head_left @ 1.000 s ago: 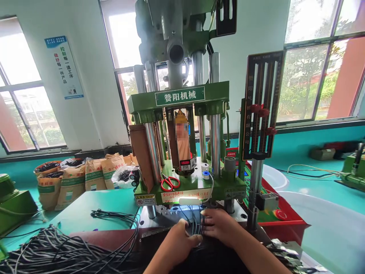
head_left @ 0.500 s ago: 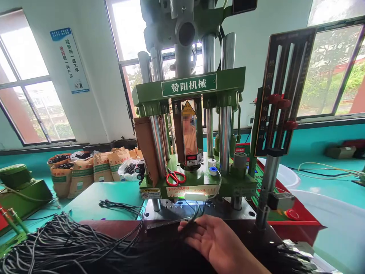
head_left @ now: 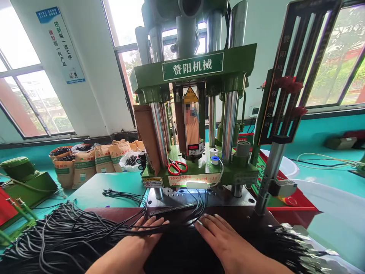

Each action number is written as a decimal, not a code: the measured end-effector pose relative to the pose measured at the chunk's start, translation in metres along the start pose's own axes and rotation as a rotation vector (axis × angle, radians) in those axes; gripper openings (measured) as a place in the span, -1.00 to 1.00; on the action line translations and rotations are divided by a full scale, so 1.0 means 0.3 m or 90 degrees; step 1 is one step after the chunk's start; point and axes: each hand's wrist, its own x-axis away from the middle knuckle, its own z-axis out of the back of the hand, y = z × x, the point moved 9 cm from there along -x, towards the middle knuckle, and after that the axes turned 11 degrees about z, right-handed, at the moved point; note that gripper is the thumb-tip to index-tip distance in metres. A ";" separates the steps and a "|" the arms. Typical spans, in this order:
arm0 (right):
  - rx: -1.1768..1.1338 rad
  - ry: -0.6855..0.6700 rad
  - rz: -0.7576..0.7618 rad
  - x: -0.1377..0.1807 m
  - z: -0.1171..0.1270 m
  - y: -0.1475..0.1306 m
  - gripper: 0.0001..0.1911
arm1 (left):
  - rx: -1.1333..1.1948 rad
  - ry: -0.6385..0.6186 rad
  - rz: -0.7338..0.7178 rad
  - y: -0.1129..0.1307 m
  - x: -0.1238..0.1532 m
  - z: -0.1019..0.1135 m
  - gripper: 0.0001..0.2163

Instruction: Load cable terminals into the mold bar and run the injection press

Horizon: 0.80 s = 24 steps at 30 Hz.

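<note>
My left hand point(head_left: 139, 238) lies flat, palm down, on a dark mat in front of a green press machine point(head_left: 194, 114), with thin black cables point(head_left: 171, 222) running under its fingertips. My right hand point(head_left: 219, 236) rests flat beside it, fingers spread and pointing at the machine's metal base plate point(head_left: 176, 199). Several black cables loop from that plate, under a small lit lamp point(head_left: 198, 185), back toward my hands. Neither hand grips anything.
A big heap of black cables point(head_left: 57, 239) lies at the left. Red scissors point(head_left: 177, 166) and tape rolls point(head_left: 214, 156) sit on the machine's green bed. Brown sacks point(head_left: 85, 163) stand at the back left. A white tub point(head_left: 327, 213) is at the right, connectors point(head_left: 296, 243) beside it.
The view has tilted up and closer to the machine. My left hand, out of view half a second ago, has come back and lies flat. Both hands let go of the cables and spread flat.
</note>
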 end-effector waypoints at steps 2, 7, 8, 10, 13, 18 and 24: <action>0.066 -0.023 0.003 -0.003 -0.019 -0.001 0.25 | 0.032 0.015 -0.007 0.011 0.024 0.038 0.04; 0.084 -0.011 -0.050 -0.001 0.024 -0.032 0.06 | 0.114 0.007 -0.016 0.005 0.045 0.075 -0.40; 0.081 -0.012 -0.047 0.000 0.028 -0.042 0.00 | 0.128 0.015 -0.029 0.005 0.045 0.079 -0.52; 0.079 0.002 -0.021 -0.003 0.029 -0.062 -0.11 | 0.166 0.042 -0.055 0.005 0.045 0.092 -0.73; 0.071 0.047 0.033 -0.014 0.023 -0.080 -0.34 | 0.222 0.089 -0.062 -0.004 0.043 0.112 -0.88; 0.029 0.121 0.058 -0.037 0.029 -0.085 -0.68 | 0.260 0.149 -0.010 -0.045 0.029 0.128 -0.93; -0.088 0.151 0.020 -0.056 0.045 -0.072 -0.95 | 0.297 0.161 0.001 -0.053 0.018 0.119 -0.88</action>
